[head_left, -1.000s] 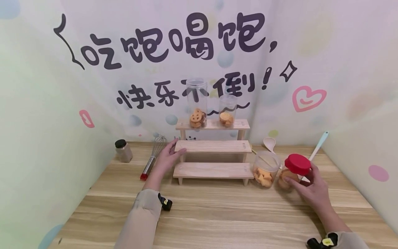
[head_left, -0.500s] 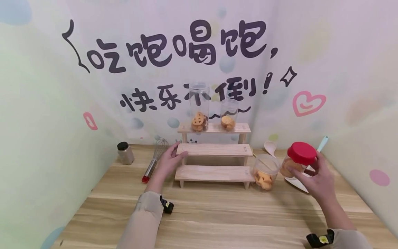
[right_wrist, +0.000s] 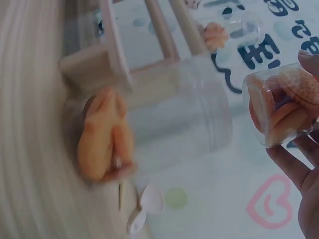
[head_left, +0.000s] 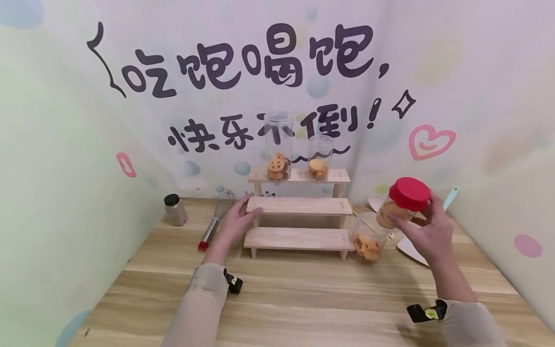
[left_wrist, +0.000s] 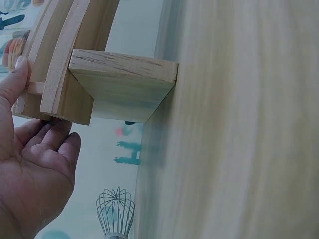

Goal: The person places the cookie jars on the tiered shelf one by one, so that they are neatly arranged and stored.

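My right hand (head_left: 433,236) holds a clear cookie jar with a red lid (head_left: 409,193) up off the table, slightly tilted. Round cookies fill the jar (right_wrist: 281,107) in the right wrist view. Below and left of it, a lidless clear jar (head_left: 367,243) with orange cookies stands on the table beside the stand. My left hand (head_left: 236,222) grips the left end of the middle tier of a three-step wooden stand (head_left: 299,206), thumb on top and fingers curled beneath, as the left wrist view (left_wrist: 37,164) shows. On the top tier stand a tall cookie jar (head_left: 278,149) and a shorter one (head_left: 320,159).
A whisk (head_left: 212,224) and a black-capped bottle (head_left: 175,211) are on the left. At right, a white spoon (head_left: 375,202) and a white spatula (head_left: 412,251) lie behind the right hand. Printed cloth walls stand at the back and sides.
My right hand has raised the red-lidded jar from the table, then moved it left, over the lidless jar's edge. The left hand stays on the stand.
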`<move>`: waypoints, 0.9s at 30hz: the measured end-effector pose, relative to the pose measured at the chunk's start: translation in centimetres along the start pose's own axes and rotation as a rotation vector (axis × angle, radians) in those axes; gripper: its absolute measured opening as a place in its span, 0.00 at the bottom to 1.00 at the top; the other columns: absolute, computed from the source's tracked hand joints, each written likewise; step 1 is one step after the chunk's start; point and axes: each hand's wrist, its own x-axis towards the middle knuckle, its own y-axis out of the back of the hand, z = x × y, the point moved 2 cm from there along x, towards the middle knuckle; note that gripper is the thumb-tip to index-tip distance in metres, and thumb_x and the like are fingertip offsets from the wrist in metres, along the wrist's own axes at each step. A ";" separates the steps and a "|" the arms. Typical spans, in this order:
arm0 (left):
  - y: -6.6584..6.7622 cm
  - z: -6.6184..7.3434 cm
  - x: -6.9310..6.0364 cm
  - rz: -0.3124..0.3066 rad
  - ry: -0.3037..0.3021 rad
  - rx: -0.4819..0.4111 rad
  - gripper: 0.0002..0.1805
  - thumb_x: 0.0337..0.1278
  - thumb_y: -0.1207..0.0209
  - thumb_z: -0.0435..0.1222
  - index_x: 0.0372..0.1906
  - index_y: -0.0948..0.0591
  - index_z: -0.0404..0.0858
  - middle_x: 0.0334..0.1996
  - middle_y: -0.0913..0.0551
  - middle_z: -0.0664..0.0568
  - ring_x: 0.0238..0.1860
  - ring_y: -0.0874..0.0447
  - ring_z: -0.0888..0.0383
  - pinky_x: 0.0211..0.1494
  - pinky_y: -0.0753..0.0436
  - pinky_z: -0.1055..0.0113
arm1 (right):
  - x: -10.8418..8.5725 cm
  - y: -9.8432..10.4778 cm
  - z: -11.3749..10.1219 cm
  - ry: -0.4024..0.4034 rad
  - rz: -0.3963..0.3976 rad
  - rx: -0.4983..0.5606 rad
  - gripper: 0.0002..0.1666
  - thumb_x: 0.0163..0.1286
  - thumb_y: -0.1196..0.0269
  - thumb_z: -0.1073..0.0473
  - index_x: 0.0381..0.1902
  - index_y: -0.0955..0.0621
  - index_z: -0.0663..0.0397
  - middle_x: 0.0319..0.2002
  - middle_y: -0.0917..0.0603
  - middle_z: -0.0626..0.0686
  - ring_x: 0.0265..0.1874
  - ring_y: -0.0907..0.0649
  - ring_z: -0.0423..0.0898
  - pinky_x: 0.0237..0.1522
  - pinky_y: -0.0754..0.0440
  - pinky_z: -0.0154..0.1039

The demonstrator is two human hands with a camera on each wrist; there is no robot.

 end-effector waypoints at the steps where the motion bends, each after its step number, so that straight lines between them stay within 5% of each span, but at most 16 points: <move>1: 0.1 0.0 0.0 -0.001 0.003 0.005 0.51 0.57 0.34 0.59 0.80 0.43 0.48 0.79 0.44 0.46 0.75 0.39 0.45 0.74 0.32 0.55 | 0.3 -0.6 -0.6 -0.001 -0.003 0.012 0.54 0.44 0.24 0.79 0.71 0.31 0.58 0.57 0.18 0.48 0.49 0.18 0.30 0.42 0.19 0.20; 15: 0.5 0.1 0.0 0.003 0.020 -0.016 0.49 0.58 0.33 0.57 0.80 0.42 0.47 0.79 0.44 0.47 0.75 0.39 0.47 0.74 0.32 0.56 | 4.2 -8.8 -6.3 -0.004 -0.044 0.204 0.48 0.51 0.23 0.73 0.70 0.29 0.53 0.57 0.18 0.57 0.48 0.15 0.38 0.40 0.12 0.32; 27: -0.1 -0.2 0.2 0.000 0.013 0.001 0.49 0.56 0.34 0.60 0.79 0.41 0.52 0.78 0.43 0.48 0.75 0.39 0.47 0.74 0.32 0.55 | 4.0 -11.0 -7.4 -0.119 -0.069 0.280 0.46 0.56 0.24 0.67 0.71 0.31 0.48 0.60 0.19 0.54 0.50 0.15 0.44 0.44 0.12 0.36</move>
